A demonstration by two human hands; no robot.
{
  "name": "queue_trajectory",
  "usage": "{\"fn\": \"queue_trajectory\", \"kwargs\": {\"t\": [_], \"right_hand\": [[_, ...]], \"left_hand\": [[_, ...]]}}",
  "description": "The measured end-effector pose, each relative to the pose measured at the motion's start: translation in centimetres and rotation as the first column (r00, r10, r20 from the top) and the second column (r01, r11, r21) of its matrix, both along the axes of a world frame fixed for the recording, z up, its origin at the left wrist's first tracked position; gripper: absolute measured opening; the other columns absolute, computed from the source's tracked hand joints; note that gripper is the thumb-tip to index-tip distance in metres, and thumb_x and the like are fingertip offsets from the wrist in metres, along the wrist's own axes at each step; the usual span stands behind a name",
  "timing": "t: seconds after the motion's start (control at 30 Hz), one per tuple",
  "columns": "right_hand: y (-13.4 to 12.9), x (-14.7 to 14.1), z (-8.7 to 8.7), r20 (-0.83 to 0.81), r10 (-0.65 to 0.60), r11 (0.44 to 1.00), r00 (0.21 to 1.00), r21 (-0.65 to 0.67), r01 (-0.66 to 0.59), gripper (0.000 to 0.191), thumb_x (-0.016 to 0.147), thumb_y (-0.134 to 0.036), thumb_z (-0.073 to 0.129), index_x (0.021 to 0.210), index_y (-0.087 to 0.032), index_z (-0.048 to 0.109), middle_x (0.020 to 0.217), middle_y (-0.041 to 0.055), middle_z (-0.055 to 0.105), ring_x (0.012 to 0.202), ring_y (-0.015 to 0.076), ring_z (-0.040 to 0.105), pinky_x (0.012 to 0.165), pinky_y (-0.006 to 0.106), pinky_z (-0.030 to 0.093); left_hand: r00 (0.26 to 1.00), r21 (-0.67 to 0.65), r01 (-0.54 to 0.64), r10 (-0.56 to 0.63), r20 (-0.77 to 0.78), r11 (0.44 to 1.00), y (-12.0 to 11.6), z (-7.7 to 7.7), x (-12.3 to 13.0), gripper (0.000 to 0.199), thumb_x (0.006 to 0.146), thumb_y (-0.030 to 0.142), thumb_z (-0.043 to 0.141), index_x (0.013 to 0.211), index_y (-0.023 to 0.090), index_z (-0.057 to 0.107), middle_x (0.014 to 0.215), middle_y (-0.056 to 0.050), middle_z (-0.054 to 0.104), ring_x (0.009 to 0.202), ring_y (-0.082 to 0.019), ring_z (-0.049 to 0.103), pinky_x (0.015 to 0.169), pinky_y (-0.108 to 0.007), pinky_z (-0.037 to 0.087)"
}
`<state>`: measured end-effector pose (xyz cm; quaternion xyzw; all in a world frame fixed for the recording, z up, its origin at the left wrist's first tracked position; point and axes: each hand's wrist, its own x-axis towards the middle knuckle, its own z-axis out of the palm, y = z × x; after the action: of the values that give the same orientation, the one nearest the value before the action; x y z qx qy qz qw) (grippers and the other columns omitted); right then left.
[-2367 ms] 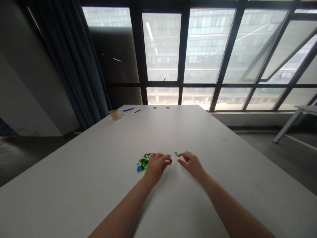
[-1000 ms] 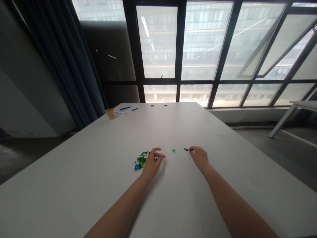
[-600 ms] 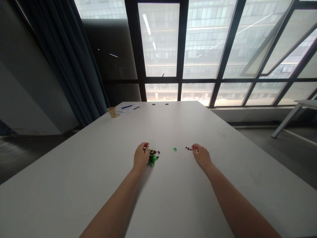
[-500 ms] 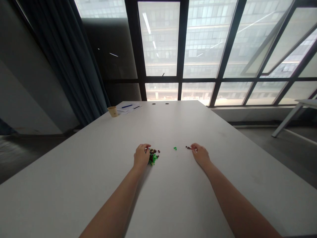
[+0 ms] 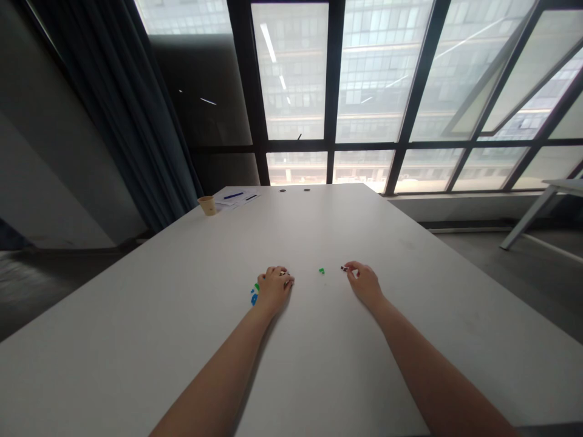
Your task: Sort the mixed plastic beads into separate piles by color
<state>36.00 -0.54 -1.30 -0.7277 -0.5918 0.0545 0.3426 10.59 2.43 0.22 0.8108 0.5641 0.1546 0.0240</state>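
Note:
My left hand (image 5: pixel 275 290) lies over a pile of small plastic pieces, its fingers curved and apart. Most of the pile is hidden under the palm. Green pieces (image 5: pixel 257 287) and blue pieces (image 5: pixel 254 299) show at its left side, and a few dark bits peep out between thumb and forefinger. My right hand (image 5: pixel 367 284) is closed in a pinch at a small group of dark toy bricks (image 5: pixel 342 267), the fingertips on the nearest one. Between both hands, a few green pieces (image 5: pixel 321 271) lie on the white table (image 5: pixel 319 352).
A tan paper cup (image 5: pixel 208 206) stands at the table's far left edge. Beside it are paper sheets (image 5: pixel 225 205) with a blue pen (image 5: pixel 233 195) on them. Two dark round discs (image 5: pixel 306 190) sit near the far edge, before the windows.
My left hand has moved right across the pile, covering the dark and green pieces and uncovering blue ones on its left. My right hand has shifted slightly left, closer over the dark bricks.

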Motion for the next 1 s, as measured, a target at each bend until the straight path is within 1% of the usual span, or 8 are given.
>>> {"fn": "queue_trajectory", "kwargs": {"t": [0.23, 0.37, 0.47, 0.57, 0.67, 0.73, 0.87, 1.0], "right_hand": [[0.1, 0.2, 0.0, -0.028, -0.005, 1.0, 1.0, 0.022, 0.005, 0.026, 0.073, -0.024, 0.043, 0.088, -0.024, 0.065, 0.072, 0.0026, 0.061, 0.071, 0.0168, 0.052, 0.066, 0.028, 0.038], [0.0, 0.4, 0.4, -0.057, 0.002, 0.998, 0.998, 0.066, 0.002, 0.026, 0.074, -0.025, 0.043, 0.087, -0.022, 0.065, 0.074, 0.0033, 0.063, 0.07, 0.0169, 0.053, 0.068, 0.029, 0.039], [0.0, 0.5, 0.6, -0.081, 0.007, 0.996, 0.997, 0.084, 0.0, 0.026, 0.073, -0.025, 0.042, 0.085, -0.022, 0.066, 0.074, 0.0035, 0.063, 0.068, 0.0166, 0.052, 0.068, 0.029, 0.039], [-0.1, 0.3, 0.7, -0.095, 0.036, 0.993, 0.995, 0.113, -0.025, 0.026, 0.072, -0.024, 0.043, 0.085, -0.021, 0.066, 0.075, 0.0033, 0.064, 0.066, 0.0158, 0.052, 0.069, 0.029, 0.04], [-0.4, -0.3, 1.0, -0.096, 0.112, 0.982, 0.989, 0.161, -0.096, 0.025, 0.071, -0.023, 0.044, 0.084, -0.02, 0.065, 0.076, 0.003, 0.064, 0.066, 0.0153, 0.051, 0.069, 0.029, 0.04], [-0.7, -0.9, 1.2, -0.09, 0.175, 0.968, 0.98, 0.197, -0.155, 0.023, 0.072, -0.022, 0.044, 0.083, -0.019, 0.064, 0.075, 0.0031, 0.063, 0.066, 0.0151, 0.05, 0.07, 0.028, 0.041], [-1.5, -2.6, 2.1, -0.075, 0.309, 0.923, 0.948, 0.262, -0.281, 0.021, 0.076, -0.021, 0.044, 0.083, -0.019, 0.063, 0.077, 0.0041, 0.064, 0.067, 0.0147, 0.051, 0.068, 0.028, 0.042], [-2.6, -4.2, 3.0, -0.037, 0.467, 0.839, 0.884, 0.336, -0.429, 0.018, 0.079, -0.02, 0.046, 0.085, -0.02, 0.063, 0.077, 0.0044, 0.063, 0.072, 0.0154, 0.053, 0.07, 0.029, 0.042]], "left_hand": [[0.997, -0.014, 0.013, -0.012, 0.08, 1.0, -0.1, 0.5, 0.2, 0.016, 0.077, 0.021, 0.049, 0.078, 0.025, 0.065, 0.101, -0.004, 0.059, 0.101, -0.022, 0.043, 0.084, -0.037, 0.028], [0.948, -0.013, 0.064, -0.057, 0.314, 0.998, 0.3, 0.2, 0.2, 0.012, 0.072, 0.018, 0.052, 0.072, 0.022, 0.063, 0.086, -0.005, 0.062, 0.09, -0.021, 0.05, 0.079, -0.033, 0.033], [0.794, -0.109, 0.112, -0.023, 0.607, 0.988, 0.4, -0.1, 0.4, 0.008, 0.07, 0.026, 0.055, 0.067, 0.021, 0.061, 0.07, -0.003, 0.06, 0.073, -0.017, 0.053, 0.07, -0.028, 0.038], [0.544, -0.256, 0.221, 0.099, 0.833, 0.941, 0.0, 0.0, 1.2, 0.017, 0.066, 0.035, 0.06, 0.067, 0.019, 0.059, 0.064, -0.001, 0.059, 0.061, -0.013, 0.051, 0.061, -0.024, 0.039], [0.288, -0.361, 0.391, 0.26, 0.921, 0.847, -1.0, 0.4, 2.2, 0.028, 0.059, 0.04, 0.066, 0.07, 0.016, 0.057, 0.068, -0.001, 0.061, 0.058, -0.009, 0.05, 0.06, -0.022, 0.039], [0.176, -0.4, 0.489, 0.362, 0.916, 0.775, -1.9, 0.7, 2.8, 0.034, 0.055, 0.041, 0.07, 0.073, 0.015, 0.057, 0.069, -0.001, 0.062, 0.058, -0.007, 0.05, 0.061, -0.021, 0.039], [0.066, -0.408, 0.599, 0.466, 0.882, 0.689, -3.2, 1.0, 3.6, 0.038, 0.052, 0.038, 0.074, 0.073, 0.013, 0.055, 0.066, -0.001, 0.06, 0.055, -0.005, 0.048, 0.056, -0.018, 0.036], [0.036, -0.409, 0.64, 0.507, 0.861, 0.65, -3.5, 1.0, 3.7, 0.038, 0.052, 0.038, 0.075, 0.072, 0.013, 0.055, 0.061, 0.001, 0.057, 0.053, -0.005, 0.047, 0.054, -0.018, 0.034]]}}
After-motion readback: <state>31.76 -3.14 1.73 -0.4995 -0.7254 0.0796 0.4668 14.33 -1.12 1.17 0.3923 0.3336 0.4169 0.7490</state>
